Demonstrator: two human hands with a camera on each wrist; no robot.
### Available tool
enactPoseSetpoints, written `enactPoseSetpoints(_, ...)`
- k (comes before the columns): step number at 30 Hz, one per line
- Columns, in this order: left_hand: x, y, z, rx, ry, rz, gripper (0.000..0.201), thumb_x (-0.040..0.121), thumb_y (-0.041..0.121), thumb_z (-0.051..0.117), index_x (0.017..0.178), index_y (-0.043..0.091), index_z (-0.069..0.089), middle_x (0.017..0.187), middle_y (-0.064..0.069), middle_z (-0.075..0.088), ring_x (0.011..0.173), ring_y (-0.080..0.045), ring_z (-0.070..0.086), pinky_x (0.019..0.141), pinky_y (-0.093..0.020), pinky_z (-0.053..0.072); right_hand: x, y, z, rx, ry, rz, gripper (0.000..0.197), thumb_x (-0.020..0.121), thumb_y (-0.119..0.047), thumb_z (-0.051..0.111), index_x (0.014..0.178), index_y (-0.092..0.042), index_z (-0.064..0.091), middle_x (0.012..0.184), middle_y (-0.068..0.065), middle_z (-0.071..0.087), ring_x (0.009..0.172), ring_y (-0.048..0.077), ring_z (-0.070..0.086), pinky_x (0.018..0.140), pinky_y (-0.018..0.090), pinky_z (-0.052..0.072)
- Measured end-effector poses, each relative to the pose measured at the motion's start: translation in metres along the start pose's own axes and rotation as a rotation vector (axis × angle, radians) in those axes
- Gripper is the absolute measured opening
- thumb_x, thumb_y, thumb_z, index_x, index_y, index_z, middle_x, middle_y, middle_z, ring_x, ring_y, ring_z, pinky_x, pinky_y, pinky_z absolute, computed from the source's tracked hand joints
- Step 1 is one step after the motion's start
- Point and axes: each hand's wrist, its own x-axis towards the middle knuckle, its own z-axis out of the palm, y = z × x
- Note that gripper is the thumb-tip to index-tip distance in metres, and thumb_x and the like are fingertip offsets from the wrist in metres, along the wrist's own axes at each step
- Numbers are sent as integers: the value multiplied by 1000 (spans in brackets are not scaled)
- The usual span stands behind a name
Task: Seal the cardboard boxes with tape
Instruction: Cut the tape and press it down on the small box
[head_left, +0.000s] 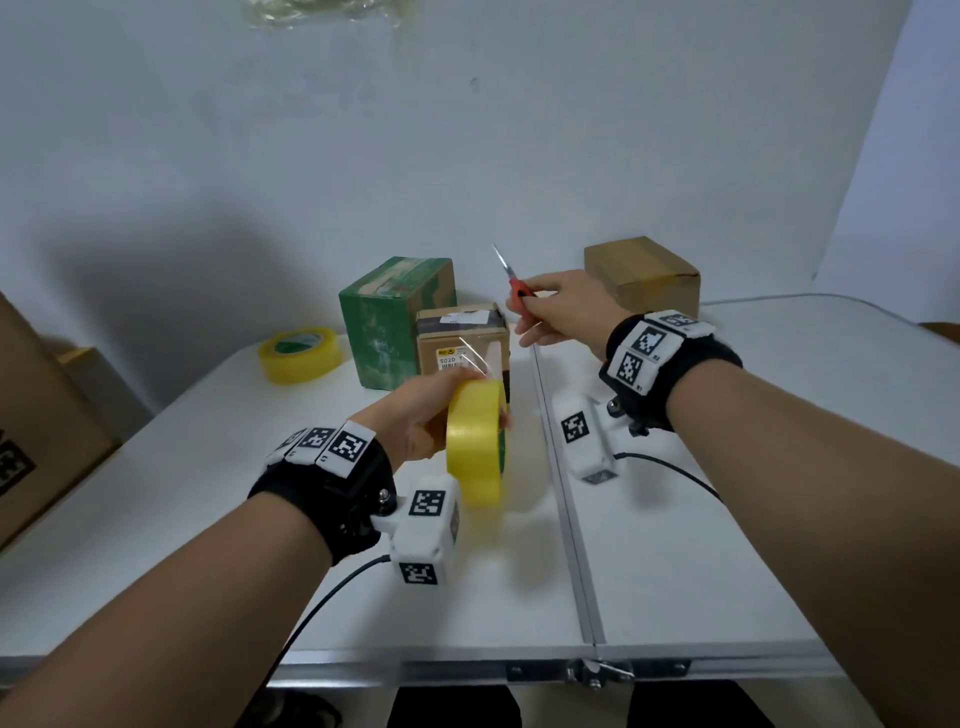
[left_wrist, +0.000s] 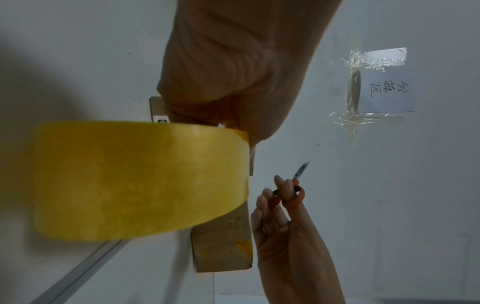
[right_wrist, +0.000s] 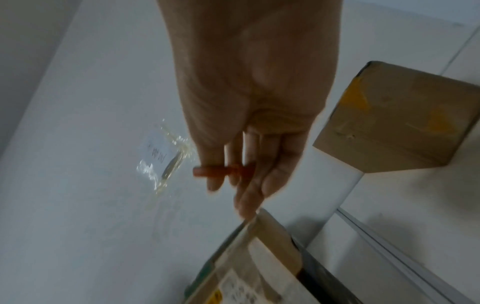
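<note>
My left hand (head_left: 434, 408) grips a yellow tape roll (head_left: 475, 441) on edge, just above the white table (head_left: 208, 519). A clear strip of tape runs from the roll up to the small brown labelled box (head_left: 462, 338) right behind it. The roll (left_wrist: 140, 179) fills the left wrist view. My right hand (head_left: 548, 306) holds red-handled scissors (head_left: 514, 283) above the box's right side, blades pointing up and away. In the right wrist view my fingers (right_wrist: 246, 170) are through the red handle (right_wrist: 223, 170). Whether the blades are apart cannot be told.
A green box (head_left: 397, 322) stands against the small box's left side. A plain brown box (head_left: 641, 278) sits at the back right by the wall. A second yellow tape roll (head_left: 301, 353) lies at the back left. A large cardboard carton (head_left: 31, 415) stands beside the table's left edge.
</note>
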Motion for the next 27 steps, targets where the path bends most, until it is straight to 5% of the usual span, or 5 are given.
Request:
enactPoseSetpoints(4, -4, -1, 3, -3, 1, 14, 25, 96, 22, 58, 113, 5, 54, 109, -26, 68, 83, -32, 70, 91, -45, 54, -1, -2, -17, -205, -343, 282, 39, 88, -51, 65, 105, -16, 61, 74, 2, 59, 58, 11, 51, 60, 22, 44)
enactPoseSetpoints(8, -11, -1, 6, -2, 5, 23, 25, 95, 21, 59, 115, 7, 54, 110, -26, 68, 80, -30, 71, 87, -43, 56, 5, 14, -27, -235, -525, 400, 72, 56, -68, 82, 108, -22, 67, 77, 2, 59, 63, 13, 47, 73, 30, 36)
enactPoseSetpoints(15, -16, -1, 7, 38, 49, 23, 27, 96, 23, 59, 116, 6, 52, 103, -24, 71, 79, -30, 72, 85, -42, 57, -3, 13, -38, -310, -567, 460, 44, 60, -52, 84, 92, -23, 79, 83, 3, 57, 73, 18, 44, 68, 27, 36)
enactPoseSetpoints(20, -20, -1, 8, 51, 46, 33, 25, 96, 22, 58, 114, 6, 54, 103, -25, 71, 78, -30, 72, 84, -42, 57, -13, 14, -35, -403, -613, 485, 24, 87, -42, 66, 97, -21, 73, 91, -6, 52, 82, 13, 43, 100, 39, 22)
enactPoseSetpoints(27, -22, 0, 7, 77, 34, 31, 27, 97, 21, 56, 117, 4, 51, 104, -25, 70, 82, -32, 71, 89, -43, 55, 7, 17, -15, -331, -622, 476, 60, 48, -58, 88, 95, -23, 79, 95, 8, 52, 83, 24, 36, 74, 31, 31)
